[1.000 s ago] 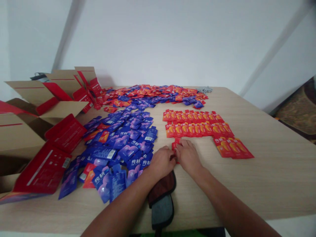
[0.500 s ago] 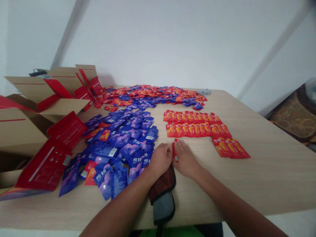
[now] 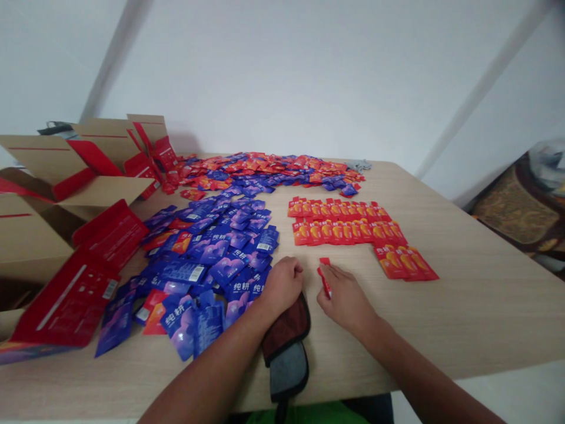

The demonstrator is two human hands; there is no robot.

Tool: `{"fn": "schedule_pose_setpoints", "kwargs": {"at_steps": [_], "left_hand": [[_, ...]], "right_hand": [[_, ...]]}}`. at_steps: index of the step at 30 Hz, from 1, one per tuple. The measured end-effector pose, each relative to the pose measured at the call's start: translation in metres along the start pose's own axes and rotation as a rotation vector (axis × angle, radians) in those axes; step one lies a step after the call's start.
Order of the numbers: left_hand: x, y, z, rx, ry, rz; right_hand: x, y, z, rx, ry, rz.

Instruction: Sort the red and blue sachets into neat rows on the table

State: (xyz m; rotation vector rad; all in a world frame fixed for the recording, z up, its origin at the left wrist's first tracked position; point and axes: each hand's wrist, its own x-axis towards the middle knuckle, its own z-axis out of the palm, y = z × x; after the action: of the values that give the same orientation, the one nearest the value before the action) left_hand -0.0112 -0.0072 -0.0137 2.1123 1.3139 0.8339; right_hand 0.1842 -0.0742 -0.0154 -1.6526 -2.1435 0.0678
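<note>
My right hand [image 3: 346, 297] grips a red pouch [image 3: 325, 277] just above the wooden table. Most of that pouch is hidden under the fingers; its top end and left edge show. To its left rests my left hand [image 3: 285, 284], fingers curled, with nothing seen in it, beside a heap of purple pouches [image 3: 218, 247]. A dark red and grey fabric band [image 3: 286, 333] lies by my left wrist. Beyond my hands, red pouches with orange fruit pictures overlap in two rows [image 3: 344, 231]. Several more red pouches [image 3: 404, 263] form a short row at the right.
Open cardboard boxes with red flaps [image 3: 110, 235] crowd the left side. A long mixed pile of red and purple pouches [image 3: 265, 168] runs along the back near the wall. A grey cloth-like item [image 3: 359, 165] lies at that pile's right end.
My right hand has moved right, away from my left hand, and the red pouch has gone with it. Its fingers were stretched flat over the pouch and are now bent around it.
</note>
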Motion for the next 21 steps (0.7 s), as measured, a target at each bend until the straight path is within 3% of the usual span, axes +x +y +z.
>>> {"fn": "schedule_pose_setpoints", "kwargs": {"at_steps": [5, 11, 16, 21], "left_hand": [[0.000, -0.001, 0.000, 0.002, -0.026, 0.009], [0.000, -0.003, 0.001, 0.011, -0.052, 0.014], [0.000, -0.003, 0.001, 0.018, -0.070, 0.006], [0.000, -0.002, 0.000, 0.028, -0.081, 0.014]], "right_hand": [[-0.024, 0.020, 0.000, -0.047, 0.083, 0.030], [-0.032, 0.034, -0.011, -0.018, 0.050, 0.025], [-0.019, 0.068, -0.034, 0.038, 0.128, 0.222], [-0.019, 0.116, -0.045, 0.036, 0.035, 0.369]]}}
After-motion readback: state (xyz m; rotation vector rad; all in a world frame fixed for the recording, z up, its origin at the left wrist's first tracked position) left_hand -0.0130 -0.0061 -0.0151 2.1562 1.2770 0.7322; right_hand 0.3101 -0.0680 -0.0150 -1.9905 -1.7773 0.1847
